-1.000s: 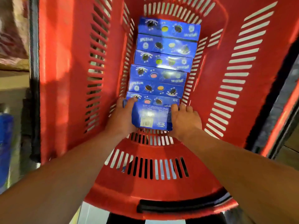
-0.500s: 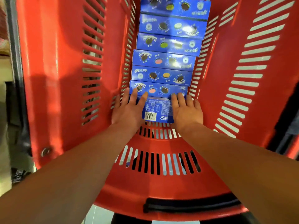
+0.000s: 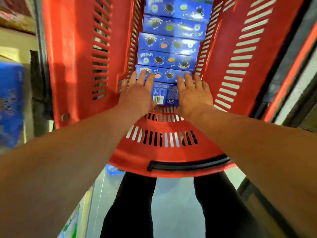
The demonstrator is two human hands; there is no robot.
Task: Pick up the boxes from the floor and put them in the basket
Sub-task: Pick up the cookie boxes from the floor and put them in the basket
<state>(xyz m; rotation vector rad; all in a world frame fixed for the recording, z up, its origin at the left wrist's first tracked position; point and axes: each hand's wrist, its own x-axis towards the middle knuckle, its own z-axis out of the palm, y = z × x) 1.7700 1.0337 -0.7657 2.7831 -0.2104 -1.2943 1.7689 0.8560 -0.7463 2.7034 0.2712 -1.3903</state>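
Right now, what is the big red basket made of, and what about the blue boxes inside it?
The red basket looks like moulded plastic: its walls have neat rows of slots and a smooth, slightly shiny surface. The black strip on its near rim may be rubber or plastic; I cannot tell. The blue boxes look like thin glossy printed cardboard, with sharp folded edges, cookie pictures, a barcode and light glare.

A shop is suggested, most likely a grocery or supermarket aisle. A red slotted plastic shopping basket (image 3: 243,69) with a black handle grip (image 3: 187,164) is seen, in which identical blue cardboard biscuit boxes (image 3: 169,44) printed with sandwich cookies are lined up in a row, the nearest marked with a barcode. A blurred stack of similar blue packaged goods (image 3: 10,103) is seen at the left edge, more colourful packets (image 3: 75,219) are glimpsed low on the left, and a pale glossy floor (image 3: 173,203) is seen below.
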